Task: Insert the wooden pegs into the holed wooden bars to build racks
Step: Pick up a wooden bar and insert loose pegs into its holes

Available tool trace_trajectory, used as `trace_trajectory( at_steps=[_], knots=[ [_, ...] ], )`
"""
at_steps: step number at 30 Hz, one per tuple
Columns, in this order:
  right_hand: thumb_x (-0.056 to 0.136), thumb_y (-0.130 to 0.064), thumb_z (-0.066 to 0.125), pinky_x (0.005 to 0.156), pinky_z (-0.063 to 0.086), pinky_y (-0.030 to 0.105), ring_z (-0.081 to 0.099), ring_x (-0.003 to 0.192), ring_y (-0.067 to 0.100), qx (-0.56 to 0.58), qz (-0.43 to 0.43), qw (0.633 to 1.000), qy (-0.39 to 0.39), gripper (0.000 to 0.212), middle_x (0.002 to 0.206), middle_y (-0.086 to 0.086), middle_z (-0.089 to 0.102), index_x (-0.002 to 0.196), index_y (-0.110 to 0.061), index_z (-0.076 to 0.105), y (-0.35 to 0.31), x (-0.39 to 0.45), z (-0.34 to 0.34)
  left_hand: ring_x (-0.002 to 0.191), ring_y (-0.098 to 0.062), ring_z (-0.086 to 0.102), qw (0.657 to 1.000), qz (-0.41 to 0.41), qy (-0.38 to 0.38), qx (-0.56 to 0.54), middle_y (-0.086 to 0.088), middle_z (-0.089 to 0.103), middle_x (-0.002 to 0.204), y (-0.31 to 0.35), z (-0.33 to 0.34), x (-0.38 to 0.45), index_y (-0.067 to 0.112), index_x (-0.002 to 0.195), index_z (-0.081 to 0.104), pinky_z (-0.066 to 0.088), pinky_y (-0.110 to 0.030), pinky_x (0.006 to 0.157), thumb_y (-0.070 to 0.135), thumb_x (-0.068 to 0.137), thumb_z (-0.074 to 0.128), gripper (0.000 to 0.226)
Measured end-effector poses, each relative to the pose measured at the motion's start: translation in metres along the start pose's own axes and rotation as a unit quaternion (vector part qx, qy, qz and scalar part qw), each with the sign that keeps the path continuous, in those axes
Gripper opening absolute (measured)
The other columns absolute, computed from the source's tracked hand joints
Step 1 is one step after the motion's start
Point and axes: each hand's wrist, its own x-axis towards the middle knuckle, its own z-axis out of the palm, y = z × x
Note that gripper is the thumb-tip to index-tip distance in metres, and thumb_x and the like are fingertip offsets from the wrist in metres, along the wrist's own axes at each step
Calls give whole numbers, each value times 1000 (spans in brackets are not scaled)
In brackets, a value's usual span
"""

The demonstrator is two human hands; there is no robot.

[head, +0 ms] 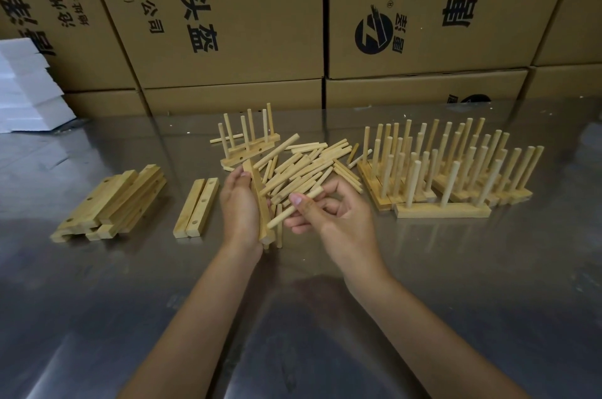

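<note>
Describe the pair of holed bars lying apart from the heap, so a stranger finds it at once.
Start at the untidy stack of bars on the steel table's left. Just right of it, before the left hand, lie two bars side by side, neat and flat.

A single wide-angle view from a camera worn on the person's head, looking forward and steeply down. Both bare forearms enter from the bottom edge and meet near the centre, close to the lens. The shiny grey metal surface (456, 301) fills the lower two thirds of the frame. Its far edge lies across the upper middle, where a wall of stacked brown cardboard boxes with black printed lettering (247, 23) closes off the background. Straight lines bend outward toward the frame edges. There is no second view.
</note>
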Motion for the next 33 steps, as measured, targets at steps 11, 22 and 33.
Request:
trace_trajectory(
  at_steps=[11, 22, 33],
  knots=[
    [91, 0, 64, 66, 59, 22, 74, 74, 19, -64, 19, 996, -67, 6, 78, 4, 75, 91, -4, 67, 0, 5, -6, 88, -21, 60, 1000, 1, 22, -5, -8, 67, 115, 3, -3, 3, 26, 126, 60, 50, -35, 74, 23, 104, 44, 28],
    [86, -18, 75, 59, 58, 24, 71, 64, 19, -32, 75, 996, -46, 24, 78, 9, 75, 105, -9, 65, 2, 3, 0, 70, -17, 56, 999, -8, 16, -46, -14, 63, 106, -1, -5, 6, 19, 130, 58, 49, -32, 65, 20, 105, 41, 30],
    [83, -23, 76, 53, 42, 22, 55, 59, 5, -234, 141, 962, 4, 10, 67, -4, 62, 86, -15, 72, -3, 14, -17, 77, -25, 75, 991, -18, -96, -88, -9, 69, 102, 0, -2, 5, 29, 112, 57, 58, -35, 50, 13, 101, 52, 20]
  ],
)
